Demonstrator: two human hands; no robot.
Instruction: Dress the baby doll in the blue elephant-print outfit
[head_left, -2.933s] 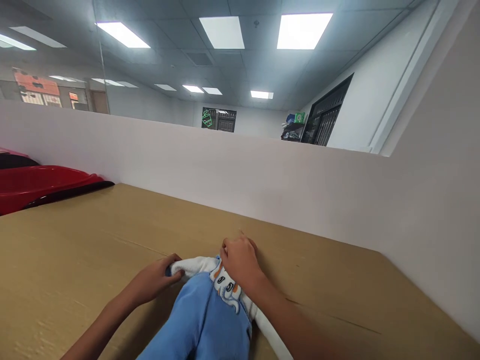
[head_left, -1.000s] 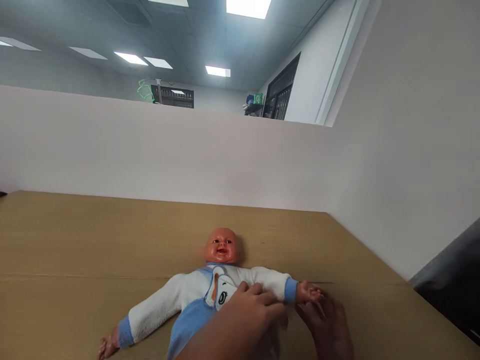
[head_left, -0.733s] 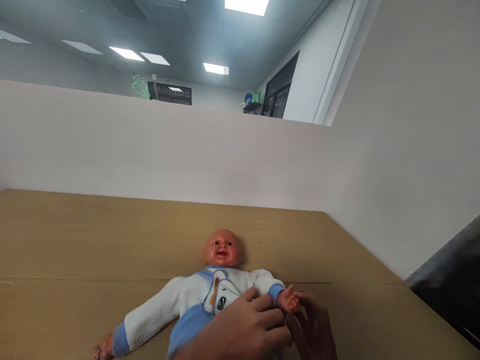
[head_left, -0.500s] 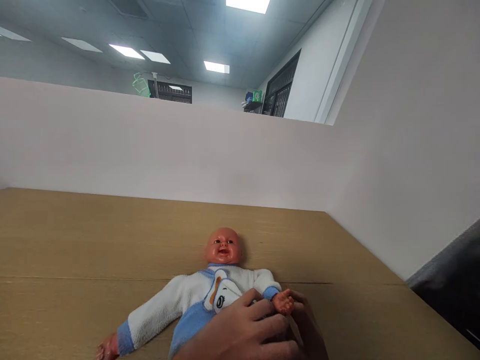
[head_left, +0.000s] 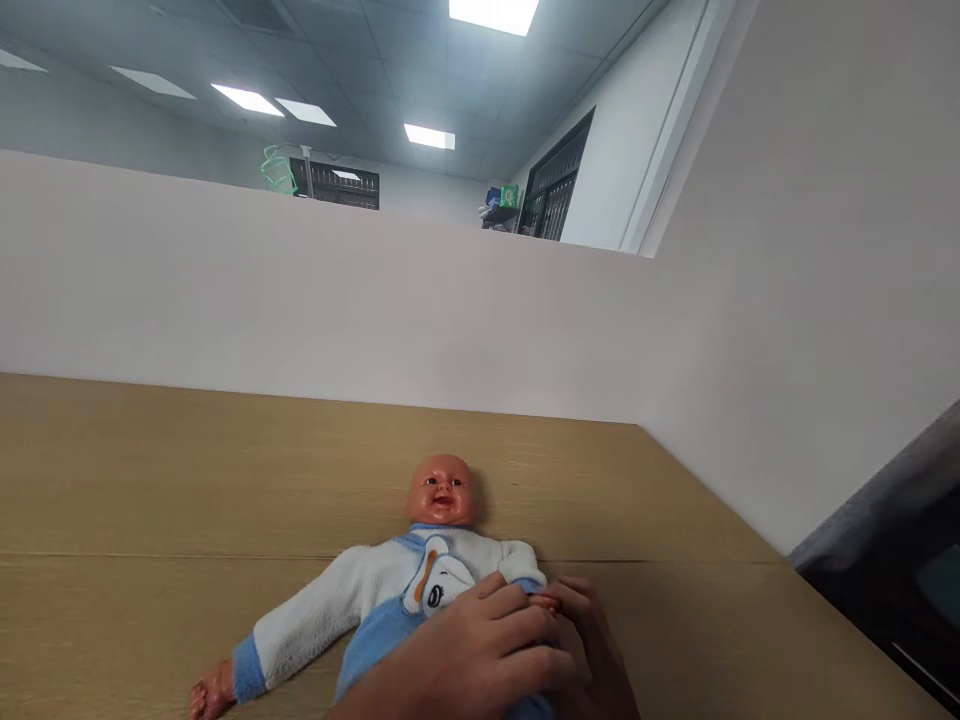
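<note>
A baby doll point(head_left: 442, 490) lies on its back on the wooden table, facing up, dressed in a white fleecy outfit with blue cuffs and a blue front bearing a duck face. My left hand point(head_left: 499, 640) reaches across the doll's body, its fingers curled at the sleeve cuff point(head_left: 527, 583) on the right of the picture. Close beside it, my right hand point(head_left: 596, 640) has its fingers bent over the doll's small hand point(head_left: 547, 604), which is mostly covered. The doll's other arm point(head_left: 315, 615) stretches out to the lower left. Its legs are out of view.
The wooden table point(head_left: 187, 470) has a seam across it and meets a pale partition point(head_left: 337, 310) at the back. Another pale panel point(head_left: 825, 250) rises on the right. Something dark point(head_left: 892, 570) stands beyond the table's right edge.
My right hand's fingers have closed over the doll's hand, which showed open-palmed before. That sleeve has shifted slightly inward. The view has turned a little to the right.
</note>
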